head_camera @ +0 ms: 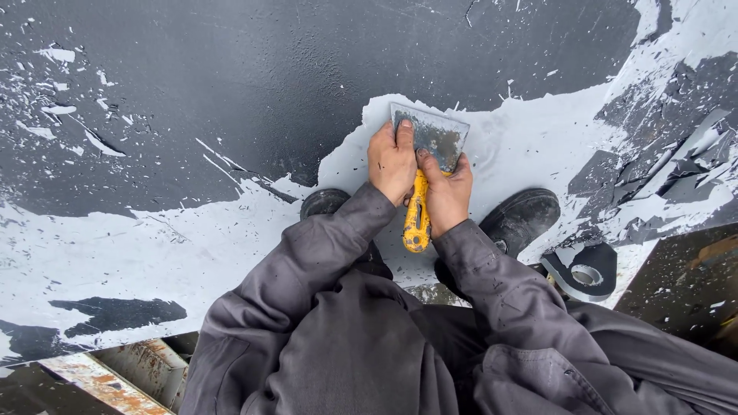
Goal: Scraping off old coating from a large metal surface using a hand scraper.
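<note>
Down on the dark metal floor point(231, 84), both hands were on a wide scraper point(430, 138) with a yellow handle point(417, 215). Left hand point(390, 161) sat up near the blade with its fingers point(404, 132) pressed flat on the steel, probably to push the edge down hard. Right hand point(447, 192) had its fingers wrapped tight round the handle, likely for steering and shoving. Blade's front edge was sitting right where the pale grey paint layer point(523, 146) ended and bare dark surface began, so it looked tucked under the coat's lip.

Two black boots point(523, 217) were planted either side of the scraper, close behind it. Plenty of stripped floor ahead and to the left, only loose flakes point(58, 55) there. Off to the right, curled-up paint sheets point(684, 165) piled near a round metal ring fitting point(586, 273), so it was tighter that way.
</note>
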